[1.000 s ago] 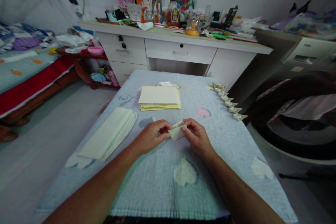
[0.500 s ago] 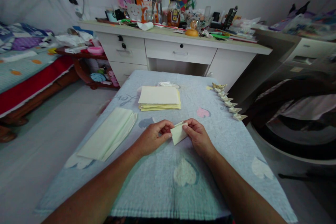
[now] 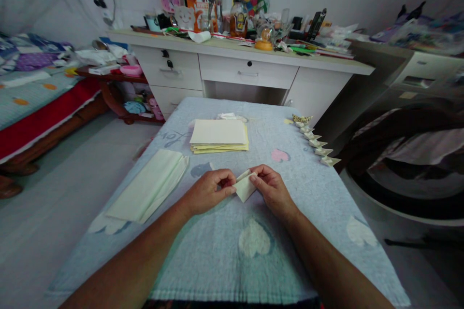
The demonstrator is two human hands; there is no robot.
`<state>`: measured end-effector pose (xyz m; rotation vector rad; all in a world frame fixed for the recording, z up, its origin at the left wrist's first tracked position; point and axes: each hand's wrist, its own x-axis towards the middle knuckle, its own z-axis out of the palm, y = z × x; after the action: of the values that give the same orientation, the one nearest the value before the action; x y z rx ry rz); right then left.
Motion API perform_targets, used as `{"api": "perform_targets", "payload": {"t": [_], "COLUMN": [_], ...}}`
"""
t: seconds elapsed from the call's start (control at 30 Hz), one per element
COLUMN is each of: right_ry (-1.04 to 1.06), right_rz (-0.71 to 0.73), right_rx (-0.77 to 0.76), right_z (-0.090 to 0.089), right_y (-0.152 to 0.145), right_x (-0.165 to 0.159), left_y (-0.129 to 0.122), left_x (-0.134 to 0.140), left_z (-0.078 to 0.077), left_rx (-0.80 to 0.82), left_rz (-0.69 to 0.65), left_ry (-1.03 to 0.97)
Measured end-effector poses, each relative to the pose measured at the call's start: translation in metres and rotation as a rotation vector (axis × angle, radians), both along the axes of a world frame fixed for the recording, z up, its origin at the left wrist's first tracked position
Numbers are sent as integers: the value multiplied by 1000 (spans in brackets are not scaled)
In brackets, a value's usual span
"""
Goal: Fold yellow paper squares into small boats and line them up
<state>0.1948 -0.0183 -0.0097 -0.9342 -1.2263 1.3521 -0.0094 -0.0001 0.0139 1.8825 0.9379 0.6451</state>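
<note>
A small folded piece of pale paper (image 3: 245, 189) is held between both hands above the cloth-covered table (image 3: 217, 260). My left hand (image 3: 213, 190) pinches its left corner between thumb and fingers. My right hand (image 3: 271, 184) grips the right side, thumb on the near face and fingers behind. A gap shows between the paper's layers along the top edge. Beyond the hands lies a stack of cream and yellow paper (image 3: 219, 132). To the left rests a sheaf of pale green-white paper (image 3: 150, 184).
Several small folded paper boats (image 3: 318, 144) stand in a row along the table's right edge. White crumpled paper (image 3: 228, 116) lies behind the stack. A white desk (image 3: 250, 70) with clutter on top stands beyond the table, a washing machine (image 3: 409, 154) at the right, a bed (image 3: 47, 101) at the left.
The paper's top edge has opened, with its layers now further apart. My left hand has shifted slightly down and left, still pinching the corner.
</note>
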Motion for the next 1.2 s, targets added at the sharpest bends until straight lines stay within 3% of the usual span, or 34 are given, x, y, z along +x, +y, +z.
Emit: {"api": "perform_targets", "payload": {"t": [0.4, 0.73, 1.07, 1.2], "right_ry": [-72, -83, 9, -72], "right_rz": [-21, -76, -113, -104], "right_rx": [84, 80, 79, 69], "right_z": [0, -3, -4, -3], "right_y": [-3, -2, 1, 0], "right_x": [-1, -2, -6, -4], "left_y": [2, -4, -6, -6], "left_x": [0, 7, 11, 11], "left_z": [-1, -4, -8, -7], "left_rx": [51, 175, 176, 170], "left_rz": [37, 192, 279, 281], "left_ry": [-13, 15, 23, 9]}}
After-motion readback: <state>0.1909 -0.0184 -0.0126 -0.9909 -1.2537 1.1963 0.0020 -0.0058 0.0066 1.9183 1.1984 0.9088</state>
